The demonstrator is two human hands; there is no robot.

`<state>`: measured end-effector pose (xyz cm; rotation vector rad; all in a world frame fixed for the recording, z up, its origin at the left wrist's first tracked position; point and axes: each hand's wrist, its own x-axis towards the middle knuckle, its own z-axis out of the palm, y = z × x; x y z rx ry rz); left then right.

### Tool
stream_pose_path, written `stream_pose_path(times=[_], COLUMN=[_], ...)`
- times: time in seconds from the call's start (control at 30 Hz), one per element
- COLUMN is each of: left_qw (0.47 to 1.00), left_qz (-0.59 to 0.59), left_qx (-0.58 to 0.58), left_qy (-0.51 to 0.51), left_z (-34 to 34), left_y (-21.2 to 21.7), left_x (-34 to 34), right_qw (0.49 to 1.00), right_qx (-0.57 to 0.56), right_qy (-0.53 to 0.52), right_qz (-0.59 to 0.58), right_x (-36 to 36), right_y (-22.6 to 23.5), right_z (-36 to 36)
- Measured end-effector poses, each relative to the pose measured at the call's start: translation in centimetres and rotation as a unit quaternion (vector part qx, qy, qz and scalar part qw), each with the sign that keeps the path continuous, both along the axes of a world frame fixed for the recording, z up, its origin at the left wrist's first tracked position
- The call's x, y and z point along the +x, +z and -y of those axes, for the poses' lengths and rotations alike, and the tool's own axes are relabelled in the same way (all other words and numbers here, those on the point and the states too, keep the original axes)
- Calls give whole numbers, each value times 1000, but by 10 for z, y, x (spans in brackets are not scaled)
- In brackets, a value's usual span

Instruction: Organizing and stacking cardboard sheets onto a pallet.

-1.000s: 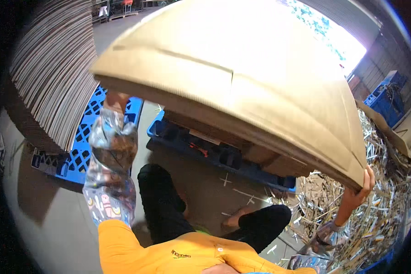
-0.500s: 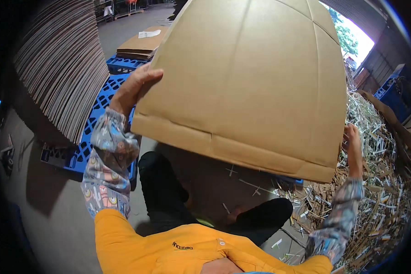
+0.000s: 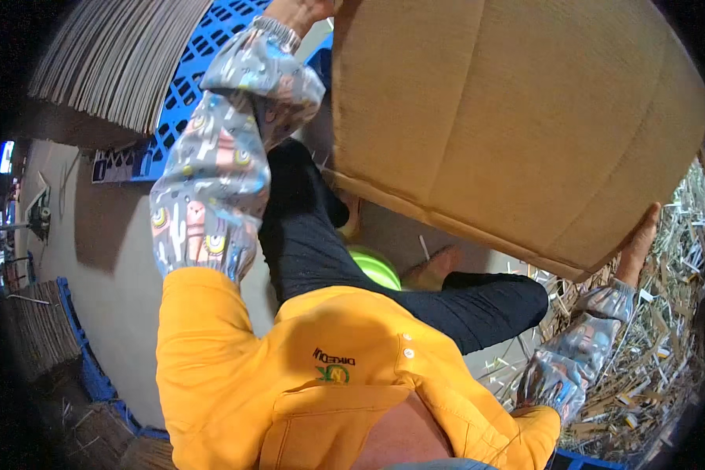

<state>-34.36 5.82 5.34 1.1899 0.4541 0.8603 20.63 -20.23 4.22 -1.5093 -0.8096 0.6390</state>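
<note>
A large brown cardboard sheet (image 3: pixel 509 117) with crease lines hangs tilted in front of me, above my bent legs. My left hand (image 3: pixel 299 12) grips its left edge near the top of the head view, with the fingertips partly out of sight. At the lower right corner my right hand (image 3: pixel 642 235) holds the other edge, thumb along the rim and most fingers hidden. Both forearms wear grey patterned sleeves.
On the left, a tall stack of cardboard sheets (image 3: pixel 121 63) rests on a blue plastic pallet (image 3: pixel 188 86). Scraps and shredded strips (image 3: pixel 642 368) are heaped at the right. A green round object (image 3: pixel 374 268) lies between my legs. More stacked cardboard (image 3: pixel 43 325) stands lower left.
The view has tipped downward. The cardboard sheet now sits farther right in the picture, its left edge steeper, and my left arm reaches higher in the picture. Both hands still hold it.
</note>
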Motion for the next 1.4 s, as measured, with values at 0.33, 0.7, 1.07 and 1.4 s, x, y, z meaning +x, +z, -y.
stream_pose_path(times=[0.33,0.7,1.07,1.4], left_qw=[929,790,985,638], left_qz=[216,292,-41,-372], left_qx=[-208,-516,36,672], left_qy=[217,155,-162,52], left_z=[49,239,191,73], left_y=[-240,-432,-112,-65], left_x=[70,173,158,168], right_qw=[831,742,649,892], right_qx=[5,-87,-73,127], right_qy=[37,142,130,-307], right_qz=[555,650,746,307], right_x=[89,-2,-66,-5], right_y=[61,94,-44,-57], right_z=[76,66,32,106])
